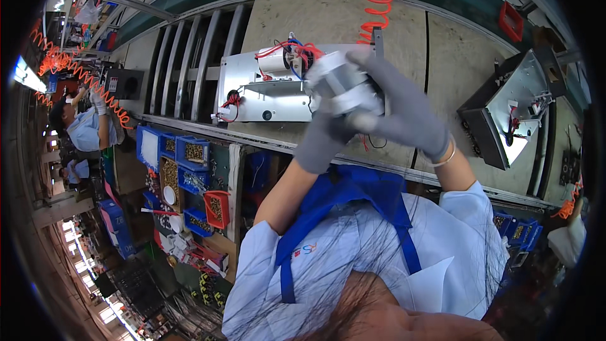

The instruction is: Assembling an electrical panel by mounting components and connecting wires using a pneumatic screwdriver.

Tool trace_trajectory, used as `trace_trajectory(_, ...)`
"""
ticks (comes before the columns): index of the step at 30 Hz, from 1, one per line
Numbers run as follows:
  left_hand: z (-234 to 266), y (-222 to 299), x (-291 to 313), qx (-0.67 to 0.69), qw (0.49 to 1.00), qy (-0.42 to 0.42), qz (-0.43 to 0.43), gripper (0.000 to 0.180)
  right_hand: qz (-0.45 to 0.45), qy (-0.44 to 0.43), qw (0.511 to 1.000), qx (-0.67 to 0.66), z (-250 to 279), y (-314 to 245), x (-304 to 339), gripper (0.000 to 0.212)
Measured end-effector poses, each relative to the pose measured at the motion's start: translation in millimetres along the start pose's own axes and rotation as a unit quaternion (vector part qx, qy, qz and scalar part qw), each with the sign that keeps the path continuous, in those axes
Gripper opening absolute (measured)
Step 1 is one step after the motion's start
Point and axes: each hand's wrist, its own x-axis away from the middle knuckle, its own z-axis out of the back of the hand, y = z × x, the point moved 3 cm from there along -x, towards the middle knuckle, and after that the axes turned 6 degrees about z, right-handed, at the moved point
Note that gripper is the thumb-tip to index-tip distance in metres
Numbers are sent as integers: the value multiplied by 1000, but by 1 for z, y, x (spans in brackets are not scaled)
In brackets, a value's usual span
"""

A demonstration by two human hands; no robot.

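Holding a white and grey cylindrical motor-like part point(344, 88) between both gloved hands, the person works above the pale plywood conveyor bed point(328, 19). Left hand point(325, 136), in a grey knit glove, grips the part from below, fingers curled up around its underside. Right hand point(404, 104), also grey-gloved, is closed over the part's far side and top, with the index finger stretched along the upper edge. A thin bangle sits on the right wrist just below the glove cuff.

Landmark: the open white sheet-metal appliance chassis point(252, 95) lying on the conveyor bed. The held part is raised just to the right of this chassis, overlapping its right end in the view; whether it touches the chassis cannot be told, since the hands cover the contact zone. On top of the chassis, a bundle of red, blue and black wires point(297, 53) runs around a white cylindrical component. Above and to the right of the chassis, an orange coiled air hose point(379, 6) hangs down. Well to the right of the chassis, a second dark-framed metal chassis point(511, 113) rests tilted on the bed. Below and left of the chassis, blue plastic parts bins point(189, 151) hold small brass-coloured fasteners, with a red bin point(216, 208) beside them. Far left of the chassis, another worker in a pale blue shirt point(85, 126) stands with one arm raised.
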Motion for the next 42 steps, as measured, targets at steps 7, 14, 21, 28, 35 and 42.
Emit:
trace_trajectory(7,-10,43,19,-389,921,-7,22,52,-4,74,997,24,-8,8,6,91)
trace_trajectory(14,-7,96,19,-573,745,102,-326,52,-284,0,639,-715,-14,41,-16,51)
trace_trajectory(21,6,160,-47,-656,680,-2,-328,56,-293,172,556,-759,-38,20,-27,47)
trace_trajectory(28,33,158,-136,-636,753,-156,65,39,-216,182,923,-261,12,28,-52,55)
trace_trajectory(35,19,154,-175,-730,618,-273,102,43,-73,86,993,45,54,47,-97,56)
trace_trajectory(42,17,189,-192,-521,748,-402,82,77,78,-28,922,379,28,5,-71,80)
